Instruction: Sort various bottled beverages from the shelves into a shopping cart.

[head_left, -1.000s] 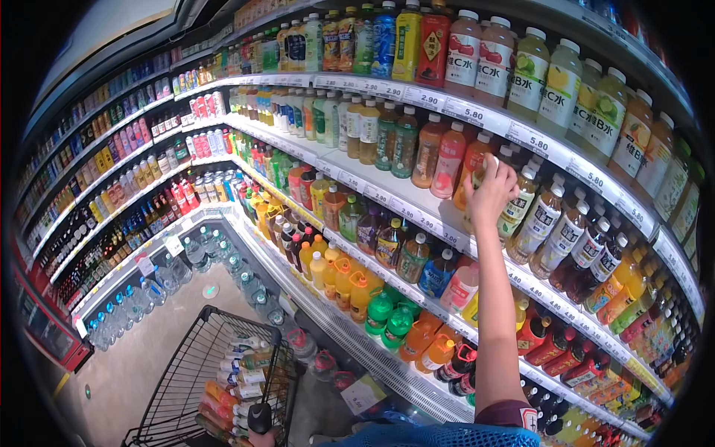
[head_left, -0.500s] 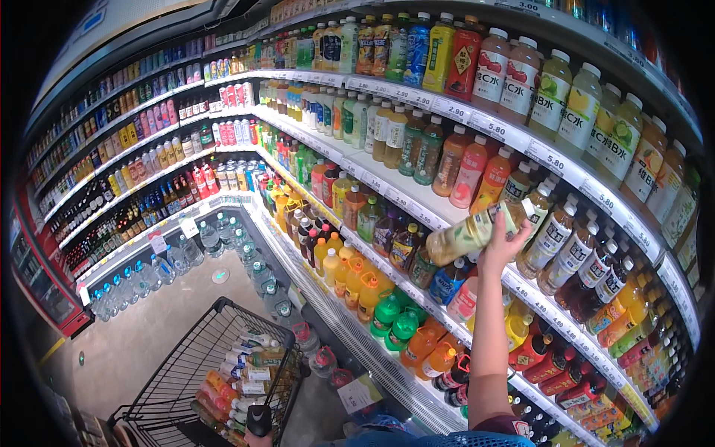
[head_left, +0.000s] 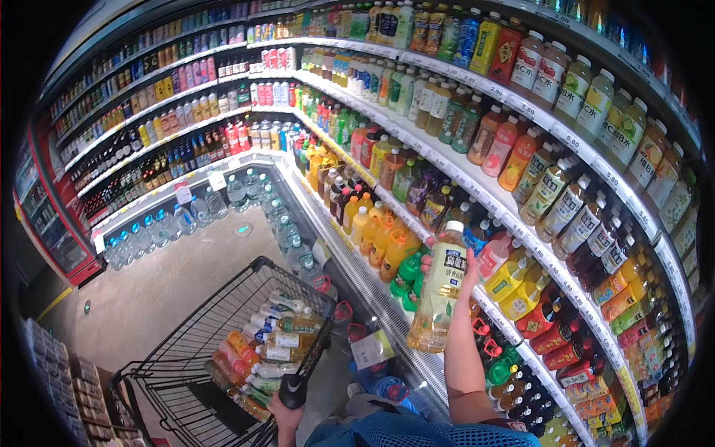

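My right hand is wrapped round a large clear bottle of pale yellow tea with a white cap and a light green label. The bottle is nearly upright, tilted a little, in front of the lower shelves. At the lower left, my left hand is closed on the black handle of a wire shopping cart. Several drink bottles lie on their sides in the cart, some orange or pink, others pale with white caps.
Curved drink shelves rise along the right, packed with bottles. Back shelves hold cans and bottles. Large water bottles line the floor by the shelf base. A red-framed cooler and stacked packs stand at left.
My right hand has brought the tea bottle away from the shelf, down and left, turning it from tilted sideways to nearly upright. My view has shifted, and more of my left hand shows.
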Demonstrator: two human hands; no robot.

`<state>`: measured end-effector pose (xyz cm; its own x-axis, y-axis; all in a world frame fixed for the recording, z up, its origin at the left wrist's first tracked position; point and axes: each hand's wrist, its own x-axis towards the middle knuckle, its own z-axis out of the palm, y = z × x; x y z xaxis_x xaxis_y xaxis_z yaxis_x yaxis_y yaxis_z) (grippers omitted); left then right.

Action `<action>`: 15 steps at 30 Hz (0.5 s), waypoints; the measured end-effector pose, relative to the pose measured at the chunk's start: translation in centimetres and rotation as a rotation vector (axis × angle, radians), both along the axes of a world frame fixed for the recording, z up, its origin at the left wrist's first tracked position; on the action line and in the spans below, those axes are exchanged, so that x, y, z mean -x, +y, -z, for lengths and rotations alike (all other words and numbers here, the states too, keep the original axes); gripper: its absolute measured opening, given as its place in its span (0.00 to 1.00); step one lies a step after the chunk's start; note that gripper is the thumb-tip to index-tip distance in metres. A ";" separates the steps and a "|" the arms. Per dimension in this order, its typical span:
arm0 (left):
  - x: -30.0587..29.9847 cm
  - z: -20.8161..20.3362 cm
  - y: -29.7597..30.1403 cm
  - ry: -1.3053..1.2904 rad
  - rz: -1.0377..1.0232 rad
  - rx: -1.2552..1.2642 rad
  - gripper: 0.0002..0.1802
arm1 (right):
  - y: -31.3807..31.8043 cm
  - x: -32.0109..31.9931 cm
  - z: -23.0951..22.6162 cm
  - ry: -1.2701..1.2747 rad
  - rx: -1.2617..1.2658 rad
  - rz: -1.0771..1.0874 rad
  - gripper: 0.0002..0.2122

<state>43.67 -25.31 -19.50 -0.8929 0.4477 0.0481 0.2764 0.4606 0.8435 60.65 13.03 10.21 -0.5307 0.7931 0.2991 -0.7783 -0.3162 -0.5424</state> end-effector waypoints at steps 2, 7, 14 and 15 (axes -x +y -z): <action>-1.3 -1.7 -0.7 -0.113 0.081 0.035 0.29 | -2.3 1.1 1.9 0.272 0.174 -0.289 0.26; -4.0 -1.9 -4.6 -0.175 0.062 0.048 0.30 | -10.2 3.4 3.9 0.721 0.661 -0.494 0.31; -7.0 -3.5 -7.7 -0.230 0.132 0.007 0.32 | -13.3 3.9 8.4 0.756 0.738 -0.853 0.31; -6.9 -3.4 -8.2 -0.172 0.169 0.043 0.33 | -13.6 3.8 9.6 0.750 0.796 -0.896 0.32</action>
